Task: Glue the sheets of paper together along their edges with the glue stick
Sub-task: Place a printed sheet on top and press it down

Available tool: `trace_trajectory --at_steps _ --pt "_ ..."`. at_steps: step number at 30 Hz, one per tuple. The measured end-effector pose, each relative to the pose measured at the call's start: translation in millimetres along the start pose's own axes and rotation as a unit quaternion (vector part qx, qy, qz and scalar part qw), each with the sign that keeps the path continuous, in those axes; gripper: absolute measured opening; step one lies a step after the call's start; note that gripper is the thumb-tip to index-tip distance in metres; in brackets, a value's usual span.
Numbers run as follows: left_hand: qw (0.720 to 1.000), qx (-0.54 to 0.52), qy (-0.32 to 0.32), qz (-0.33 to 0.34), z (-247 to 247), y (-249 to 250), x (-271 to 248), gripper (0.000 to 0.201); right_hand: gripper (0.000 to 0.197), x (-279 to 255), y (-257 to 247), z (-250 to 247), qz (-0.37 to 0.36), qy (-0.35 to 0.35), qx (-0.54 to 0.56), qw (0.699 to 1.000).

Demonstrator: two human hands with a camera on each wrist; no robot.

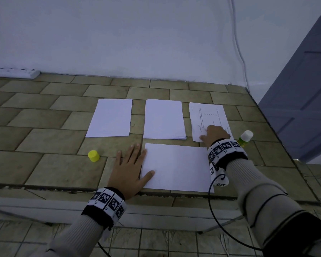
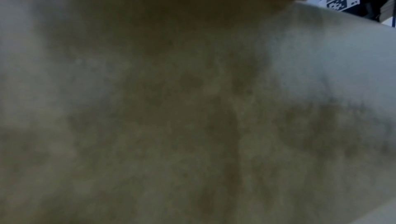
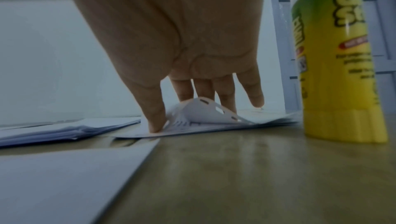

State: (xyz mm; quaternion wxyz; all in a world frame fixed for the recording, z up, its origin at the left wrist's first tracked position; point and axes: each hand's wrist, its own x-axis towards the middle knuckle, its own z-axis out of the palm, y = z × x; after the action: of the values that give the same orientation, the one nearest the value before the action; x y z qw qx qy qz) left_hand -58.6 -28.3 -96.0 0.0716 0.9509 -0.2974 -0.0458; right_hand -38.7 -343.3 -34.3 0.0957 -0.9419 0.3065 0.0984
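Three paper stacks lie in a row on the tiled table: a blank left one [image 1: 110, 117], a blank middle one [image 1: 164, 118] and a printed right one [image 1: 208, 115]. A single blank sheet [image 1: 176, 167] lies crosswise in front of them. My left hand [image 1: 130, 169] rests flat on the table, its thumb on that sheet's left edge. My right hand [image 1: 206, 135] pinches the near corner of the top printed sheet [image 3: 205, 110], curling it up between thumb and fingers [image 3: 225, 95]. The uncapped glue stick [image 1: 246, 138] [image 3: 336, 75] stands upright just right of that hand. Its yellow cap [image 1: 93, 156] sits left of my left hand.
A white power strip [image 1: 15, 72] lies at the back left against the wall, and a cable [image 1: 237, 43] runs down the wall at the back right. The table's front edge [image 1: 156, 193] is close under my wrists. A blue door [image 1: 304, 89] stands beyond the right edge.
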Motion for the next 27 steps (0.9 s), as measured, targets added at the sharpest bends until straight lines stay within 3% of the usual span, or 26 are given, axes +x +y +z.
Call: trace_trajectory --at_steps 6,11,14,17,20,21,23,27 --pt "1.000 -0.027 0.001 -0.012 -6.3 2.4 -0.8 0.101 0.033 -5.7 8.2 -17.7 -0.025 0.105 0.146 0.983" --pt "0.977 -0.199 0.048 -0.059 -14.6 4.5 2.2 0.107 0.036 -39.8 1.5 -36.3 -0.167 0.136 0.249 0.944" --pt "0.910 -0.387 0.096 -0.109 -30.0 10.0 4.9 0.076 0.033 -66.7 1.6 -35.3 -0.249 0.125 0.290 0.915" --pt "0.811 -0.549 0.142 -0.145 -57.5 19.4 9.6 0.034 0.036 -85.5 11.6 -23.9 -0.313 0.113 0.310 0.891" --pt "0.717 -0.665 0.104 -0.180 -77.7 18.7 18.6 0.035 0.037 -97.4 22.0 -6.2 -0.343 0.083 0.280 0.893" --pt "0.710 -0.674 0.084 -0.186 -80.9 17.6 20.5 0.034 0.037 -99.6 24.3 -0.1 -0.352 0.080 0.268 0.893" --pt "0.723 -0.663 0.051 -0.187 -81.7 15.4 20.5 0.021 0.036 -102.3 28.3 9.9 -0.354 0.068 0.256 0.897" --pt "0.792 -0.593 -0.023 -0.141 -72.6 8.3 18.3 0.028 0.031 -104.5 37.0 21.4 -0.341 0.048 0.273 0.899"
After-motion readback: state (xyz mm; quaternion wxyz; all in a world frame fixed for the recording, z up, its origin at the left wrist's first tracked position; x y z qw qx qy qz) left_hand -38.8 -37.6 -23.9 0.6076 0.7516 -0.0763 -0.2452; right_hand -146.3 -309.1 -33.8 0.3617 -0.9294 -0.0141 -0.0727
